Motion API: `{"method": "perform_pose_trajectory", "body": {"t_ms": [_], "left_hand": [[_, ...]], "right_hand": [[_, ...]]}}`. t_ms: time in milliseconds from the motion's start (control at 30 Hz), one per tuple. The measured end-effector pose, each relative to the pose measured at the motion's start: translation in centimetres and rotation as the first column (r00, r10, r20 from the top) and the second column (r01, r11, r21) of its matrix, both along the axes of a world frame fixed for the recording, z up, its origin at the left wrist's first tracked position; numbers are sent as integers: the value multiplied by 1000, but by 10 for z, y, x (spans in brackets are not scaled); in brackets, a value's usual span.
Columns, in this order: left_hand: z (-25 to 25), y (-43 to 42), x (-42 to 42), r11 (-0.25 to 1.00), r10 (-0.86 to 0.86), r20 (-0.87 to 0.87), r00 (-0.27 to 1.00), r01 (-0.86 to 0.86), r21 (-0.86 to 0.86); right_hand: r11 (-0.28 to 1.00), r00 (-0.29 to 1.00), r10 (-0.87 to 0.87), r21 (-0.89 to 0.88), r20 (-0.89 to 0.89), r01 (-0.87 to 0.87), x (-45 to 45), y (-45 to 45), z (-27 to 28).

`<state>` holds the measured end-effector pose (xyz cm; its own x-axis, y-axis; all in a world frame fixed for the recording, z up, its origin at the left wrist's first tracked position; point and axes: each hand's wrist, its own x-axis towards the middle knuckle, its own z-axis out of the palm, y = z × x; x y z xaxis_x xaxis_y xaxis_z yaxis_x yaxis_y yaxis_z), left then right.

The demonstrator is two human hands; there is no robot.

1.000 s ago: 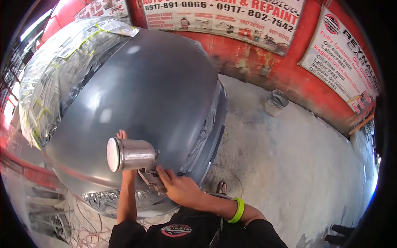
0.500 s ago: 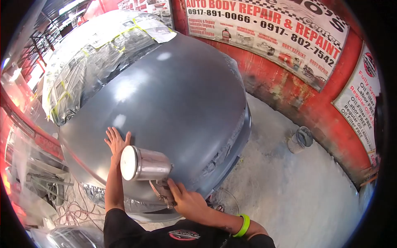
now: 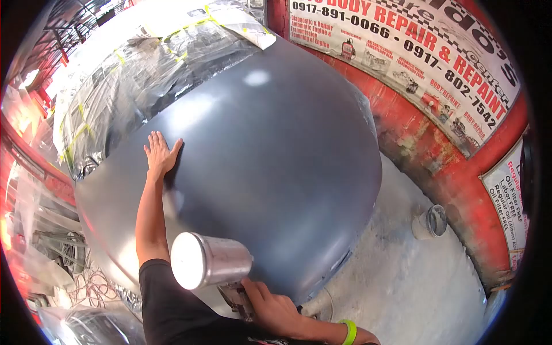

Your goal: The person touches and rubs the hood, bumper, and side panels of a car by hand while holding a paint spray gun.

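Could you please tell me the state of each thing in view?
Car hood: down, unmasked
Plastic sheeting: taped over the car
Left grip: open, fingers spread over the hood
Right grip: closed around the spray gun
Spray gun: held, cup covered
Bucket: uncovered
Wristband: worn

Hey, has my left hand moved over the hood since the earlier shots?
Yes. Your left hand has moved farther up the hood, closer to the plastic.

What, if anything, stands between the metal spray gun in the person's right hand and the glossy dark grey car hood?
Nothing visible. The bare left hand is spread over the hood farther up, away from the spray gun; its silver cup hides part of the hood from view.
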<state>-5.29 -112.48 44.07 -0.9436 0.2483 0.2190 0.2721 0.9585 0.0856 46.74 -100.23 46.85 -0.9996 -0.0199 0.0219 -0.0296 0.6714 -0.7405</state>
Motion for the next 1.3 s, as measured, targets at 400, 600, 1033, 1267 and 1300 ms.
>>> {"method": "perform_pose_trajectory", "body": {"t_ms": [400, 600, 1033, 1267, 1300], "left_hand": [[2, 154, -65, 904, -427, -77, 901, 425, -36], [-15, 245, 44, 717, -697, -95, 711, 692, -83], [-71, 367, 328, 257, -960, 51, 275, 940, -226], [-103, 388, 413, 123, -980, 93, 175, 905, -407], [-114, 389, 425, 104, -983, 95, 156, 905, -412]], "right_hand": [[928, 982, -182, -339, -56, 153, -25, 40, -14], [925, 908, -369, -174, -197, 338, -30, 53, 15], [834, 840, -535, -218, -89, 507, 74, 59, 34], [777, 781, -615, -248, -104, 578, 143, 76, 23], [769, 773, -626, -251, -107, 588, 152, 78, 24]]}}
